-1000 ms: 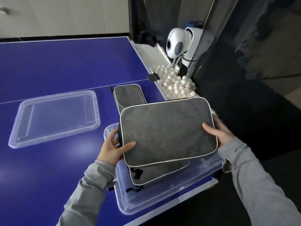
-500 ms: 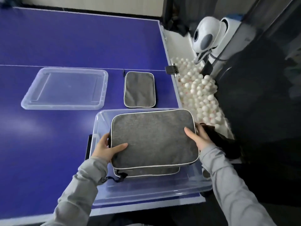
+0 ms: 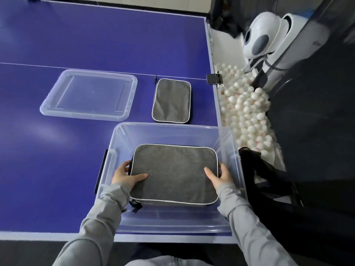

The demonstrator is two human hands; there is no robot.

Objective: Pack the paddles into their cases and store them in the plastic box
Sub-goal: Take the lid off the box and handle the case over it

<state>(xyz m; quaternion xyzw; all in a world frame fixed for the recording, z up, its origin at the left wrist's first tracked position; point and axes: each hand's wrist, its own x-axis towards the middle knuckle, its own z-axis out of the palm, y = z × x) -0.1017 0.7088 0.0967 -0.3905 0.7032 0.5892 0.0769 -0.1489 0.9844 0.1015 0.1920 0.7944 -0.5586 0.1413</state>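
A grey paddle case (image 3: 173, 172) with white piping lies flat inside the clear plastic box (image 3: 167, 126) at the table's near edge, on top of another case whose edge shows beneath it. My left hand (image 3: 125, 174) grips its left edge, thumb on top. My right hand (image 3: 219, 176) grips its right edge, thumb on top too. A second grey case (image 3: 171, 100) lies on the blue table just beyond the box.
The box's clear lid (image 3: 89, 95) lies upside down on the blue table (image 3: 57, 160) to the left. Off the table's right edge are a heap of white balls (image 3: 245, 112), a white ball machine (image 3: 263, 37) and a black bag (image 3: 269, 181).
Both hands have lowered the grey case from above the box rim down into the box. My view has tilted down and nearer to the box.
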